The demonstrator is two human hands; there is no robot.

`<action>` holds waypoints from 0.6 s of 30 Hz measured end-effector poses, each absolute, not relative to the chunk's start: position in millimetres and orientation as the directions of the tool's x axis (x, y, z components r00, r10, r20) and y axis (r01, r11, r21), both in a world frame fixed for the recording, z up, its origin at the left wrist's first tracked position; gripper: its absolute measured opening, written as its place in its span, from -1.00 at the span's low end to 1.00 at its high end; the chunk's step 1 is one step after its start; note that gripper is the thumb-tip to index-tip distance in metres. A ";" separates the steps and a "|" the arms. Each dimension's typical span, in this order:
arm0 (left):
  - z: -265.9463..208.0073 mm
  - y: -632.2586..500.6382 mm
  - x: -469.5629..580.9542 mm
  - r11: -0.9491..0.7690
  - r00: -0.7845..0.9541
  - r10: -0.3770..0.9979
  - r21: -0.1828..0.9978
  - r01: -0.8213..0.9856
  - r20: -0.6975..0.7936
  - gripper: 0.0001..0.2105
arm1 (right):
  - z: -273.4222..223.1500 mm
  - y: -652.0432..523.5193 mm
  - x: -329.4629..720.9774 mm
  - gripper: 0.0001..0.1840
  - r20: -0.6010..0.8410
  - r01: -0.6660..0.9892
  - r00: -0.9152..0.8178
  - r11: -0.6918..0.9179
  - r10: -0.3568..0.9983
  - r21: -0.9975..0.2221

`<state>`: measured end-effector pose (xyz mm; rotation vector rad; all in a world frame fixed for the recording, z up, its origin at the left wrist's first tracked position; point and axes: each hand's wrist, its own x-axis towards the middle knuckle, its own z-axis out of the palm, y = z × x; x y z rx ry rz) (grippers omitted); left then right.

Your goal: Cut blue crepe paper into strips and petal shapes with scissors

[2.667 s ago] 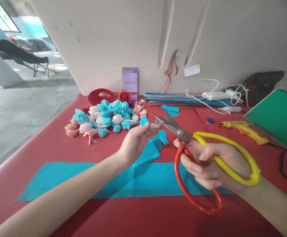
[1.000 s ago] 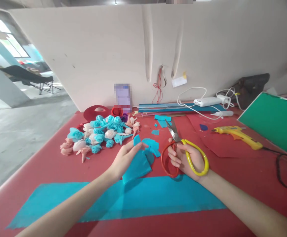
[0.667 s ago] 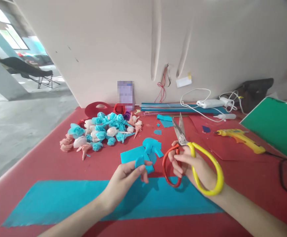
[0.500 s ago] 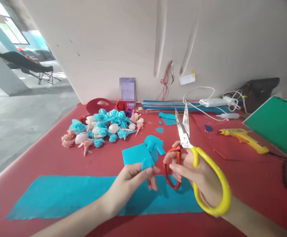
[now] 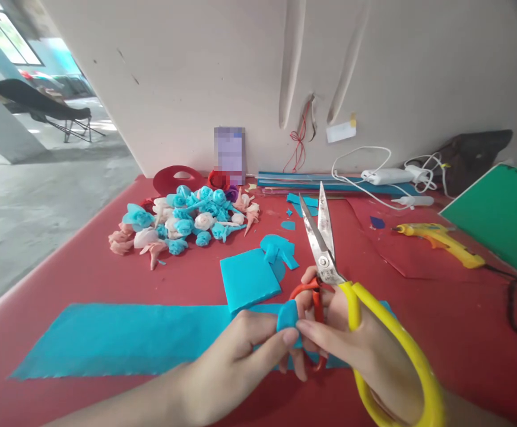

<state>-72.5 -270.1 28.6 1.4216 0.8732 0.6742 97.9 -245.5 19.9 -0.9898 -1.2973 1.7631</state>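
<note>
Between the thumb and fingers of my left hand is a small blue piece of crepe paper. My right hand has scissors hooked on it, one handle yellow and the other red, blades pointing up and slightly apart. The right thumb and fingertips meet the small paper piece at its right side. Below both hands lies a long blue crepe paper strip. Just beyond them rests a folded blue square, with blue offcuts at its right corner.
Paper roses in blue, white and pink are heaped at the back left, by a red tape roll. A yellow glue gun and a green board are on the right. A white power strip lies near the wall.
My left hand has moved right with the small paper piece, and my right hand's fingers now touch it. The scissors have come lower and nearer. The view has tilted slightly.
</note>
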 end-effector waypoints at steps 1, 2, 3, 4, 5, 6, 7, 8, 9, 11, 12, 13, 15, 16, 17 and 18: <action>29.2 -270.9 -72.5 0.039 0.530 0.841 0.991 0.131 -0.104 -0.60 | 20.0 -245.6 97.1 -0.59 -0.154 -0.110 -0.431 -0.222 0.889 -0.969; 29.7 -271.3 -72.3 0.019 0.522 0.847 0.988 0.155 -0.098 -0.60 | 19.8 -245.5 96.7 -0.58 -0.148 -0.114 -0.422 -0.215 0.894 -0.970; 30.0 -271.1 -72.1 0.006 0.515 0.852 0.985 0.175 -0.096 -0.60 | 19.2 -245.4 96.7 -0.58 -0.146 -0.116 -0.418 -0.212 0.897 -0.970; 29.9 -270.6 -71.9 -0.003 0.515 0.852 0.983 0.185 -0.095 -0.61 | 18.3 -245.2 97.0 -0.59 -0.154 -0.110 -0.417 -0.219 0.896 -0.970; 29.3 -269.9 -71.7 -0.008 0.523 0.848 0.983 0.184 -0.091 -0.63 | 17.4 -245.1 97.5 -0.59 -0.163 -0.108 -0.426 -0.229 0.890 -0.967; 28.2 -268.9 -71.5 -0.009 0.532 0.842 0.985 0.173 -0.086 -0.64 | 16.7 -245.1 98.1 -0.60 -0.173 -0.109 -0.435 -0.242 0.884 -0.964; 26.8 -268.0 -71.4 -0.006 0.537 0.840 0.988 0.157 -0.081 -0.65 | 16.2 -245.2 98.5 -0.59 -0.188 -0.114 -0.445 -0.264 0.875 -0.958; 25.1 -267.2 -71.4 0.002 0.540 0.838 0.990 0.139 -0.078 -0.67 | 16.3 -245.5 98.7 -0.59 -0.205 -0.121 -0.451 -0.287 0.869 -0.950; 23.3 -266.6 -71.3 0.015 0.534 0.842 0.993 0.118 -0.076 -0.67 | 16.9 -245.9 98.7 -0.59 -0.224 -0.130 -0.452 -0.312 0.864 -0.941; 20.4 -265.9 -71.4 0.040 0.514 0.855 0.996 0.081 -0.077 -0.68 | 19.4 -246.9 97.8 -0.61 -0.250 -0.149 -0.442 -0.345 0.862 -0.927; 19.5 -265.9 -71.5 0.052 0.506 0.859 0.997 0.064 -0.077 -0.68 | 20.8 -247.5 96.9 -0.62 -0.255 -0.154 -0.429 -0.349 0.866 -0.924; 18.9 -266.0 -71.5 0.063 0.501 0.862 0.997 0.045 -0.077 -0.68 | 22.0 -248.0 95.9 -0.61 -0.244 -0.168 -0.420 -0.339 0.874 -0.926; 18.6 -266.5 -71.5 0.093 0.505 0.859 0.996 0.010 -0.085 -0.68 | 23.1 -248.8 93.4 -0.58 -0.221 -0.205 -0.406 -0.324 0.887 -0.924; 18.7 -266.9 -71.3 0.113 0.521 0.848 0.994 -0.004 -0.095 -0.68 | 22.9 -249.2 92.1 -0.56 -0.213 -0.226 -0.412 -0.326 0.886 -0.918; 19.0 -267.2 -71.1 0.137 0.539 0.835 0.990 -0.016 -0.107 -0.67 | 22.1 -249.5 90.9 -0.56 -0.208 -0.242 -0.429 -0.334 0.879 -0.911; 19.3 -267.6 -70.9 0.161 0.557 0.822 0.987 -0.025 -0.120 -0.67 | 20.9 -249.8 89.9 -0.55 -0.200 -0.254 -0.448 -0.338 0.872 -0.906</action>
